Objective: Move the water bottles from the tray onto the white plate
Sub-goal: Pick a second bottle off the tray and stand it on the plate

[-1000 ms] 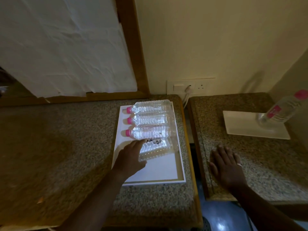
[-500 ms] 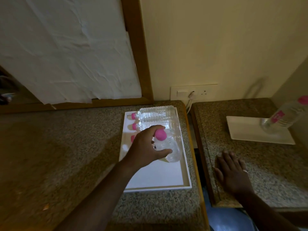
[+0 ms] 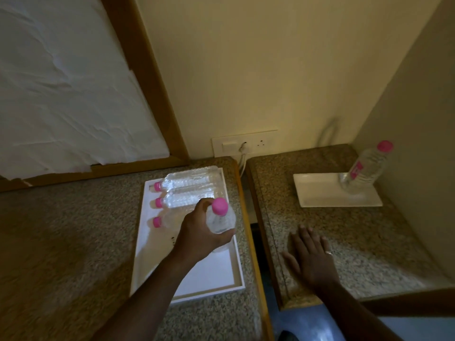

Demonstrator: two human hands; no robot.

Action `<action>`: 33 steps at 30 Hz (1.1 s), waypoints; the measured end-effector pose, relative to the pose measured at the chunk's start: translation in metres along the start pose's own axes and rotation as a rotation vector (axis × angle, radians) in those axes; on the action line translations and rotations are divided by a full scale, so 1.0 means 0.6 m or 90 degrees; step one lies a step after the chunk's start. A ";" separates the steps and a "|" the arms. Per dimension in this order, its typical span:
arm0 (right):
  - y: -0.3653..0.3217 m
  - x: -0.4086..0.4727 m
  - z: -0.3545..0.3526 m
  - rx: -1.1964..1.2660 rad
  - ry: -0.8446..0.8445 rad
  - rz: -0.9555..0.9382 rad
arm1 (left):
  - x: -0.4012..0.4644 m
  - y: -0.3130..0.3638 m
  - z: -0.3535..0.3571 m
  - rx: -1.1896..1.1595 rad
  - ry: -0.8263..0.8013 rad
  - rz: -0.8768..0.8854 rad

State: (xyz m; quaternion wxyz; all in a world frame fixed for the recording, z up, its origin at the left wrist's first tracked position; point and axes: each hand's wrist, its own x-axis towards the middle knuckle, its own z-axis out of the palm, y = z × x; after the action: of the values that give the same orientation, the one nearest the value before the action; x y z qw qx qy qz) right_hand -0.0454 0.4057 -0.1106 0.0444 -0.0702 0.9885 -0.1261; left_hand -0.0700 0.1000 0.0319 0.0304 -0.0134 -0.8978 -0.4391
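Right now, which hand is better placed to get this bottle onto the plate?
Left: the left hand already grips the lifted bottle. The right hand lies flat, empty, though nearer the white plate.

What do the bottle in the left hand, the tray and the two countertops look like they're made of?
Held bottle: clear thin plastic, likely; see-through ribbed body, glossy pink cap. Tray: smooth matte white with a raised rim; painted wood or plastic, can't tell. Countertops: speckled polished stone, probably granite, with wood-look edging.

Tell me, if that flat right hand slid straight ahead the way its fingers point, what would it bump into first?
Probably the white plate: the right hand lies flat on the counter, fingers pointing up-view, with bare granite between. Depth is unclear; it might pass left of it.
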 end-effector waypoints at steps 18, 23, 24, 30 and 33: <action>0.253 -0.009 -0.071 -0.001 0.002 0.082 | 0.239 0.238 0.244 -0.147 -0.114 0.043; 0.274 -0.010 -0.065 0.022 0.009 0.086 | 0.303 0.277 0.374 -0.111 -0.193 0.083; 0.272 -0.009 -0.068 0.037 0.010 0.092 | 0.309 0.276 0.391 -0.100 -0.208 0.086; 0.267 -0.009 -0.062 0.029 0.040 0.071 | 0.319 0.270 0.435 -0.098 -0.236 0.088; 0.272 -0.010 -0.055 0.021 0.038 0.072 | 0.327 0.269 0.446 -0.101 -0.241 0.079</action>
State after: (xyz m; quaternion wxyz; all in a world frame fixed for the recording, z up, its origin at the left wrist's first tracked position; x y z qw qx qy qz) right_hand -0.0638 0.5713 -0.1202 0.0228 -0.0095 0.9896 -0.1417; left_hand -0.2690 0.4095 0.0081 -0.1127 -0.1535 -0.8477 -0.4951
